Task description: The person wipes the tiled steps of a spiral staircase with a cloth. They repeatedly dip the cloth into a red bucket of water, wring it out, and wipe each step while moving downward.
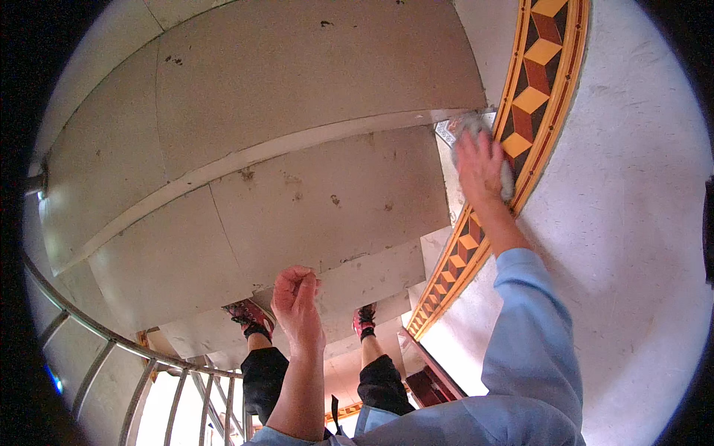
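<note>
My right hand [481, 167] lies spread on a grey cloth [506, 181], pressing it to the wall beside the steps. The cloth overlaps the tiled border strip [531, 100], which has a pattern of yellow, brown and black blocks. Hand and cloth look slightly blurred. My left hand [295, 287] hangs in front of me above the stair treads, its fingers curled in, and nothing shows in it. Stained stone stair treads [334, 184] rise before me.
A metal stair railing [128, 345] curves along the lower left. My feet in red shoes [254, 318] stand on a lower step. The pale wall [619, 223] runs along the right. A dark red wooden object [432, 384] is at the lower right, near the wall.
</note>
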The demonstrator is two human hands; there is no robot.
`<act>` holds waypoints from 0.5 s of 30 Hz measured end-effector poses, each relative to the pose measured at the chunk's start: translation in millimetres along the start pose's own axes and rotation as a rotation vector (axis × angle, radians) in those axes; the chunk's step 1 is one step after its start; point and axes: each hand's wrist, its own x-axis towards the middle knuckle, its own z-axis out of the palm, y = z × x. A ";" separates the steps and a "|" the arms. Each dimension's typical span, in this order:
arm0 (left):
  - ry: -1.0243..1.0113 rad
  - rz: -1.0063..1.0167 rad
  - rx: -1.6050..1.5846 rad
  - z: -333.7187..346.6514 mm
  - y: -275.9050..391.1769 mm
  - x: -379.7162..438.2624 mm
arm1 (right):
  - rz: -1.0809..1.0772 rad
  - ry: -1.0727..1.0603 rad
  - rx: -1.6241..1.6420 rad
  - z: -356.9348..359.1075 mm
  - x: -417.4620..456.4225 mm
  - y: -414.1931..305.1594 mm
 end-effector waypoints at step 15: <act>0.092 -0.018 -0.136 -28.9 3.5 2.3 | -0.117 0.052 -0.159 34.4 -18.3 -27.0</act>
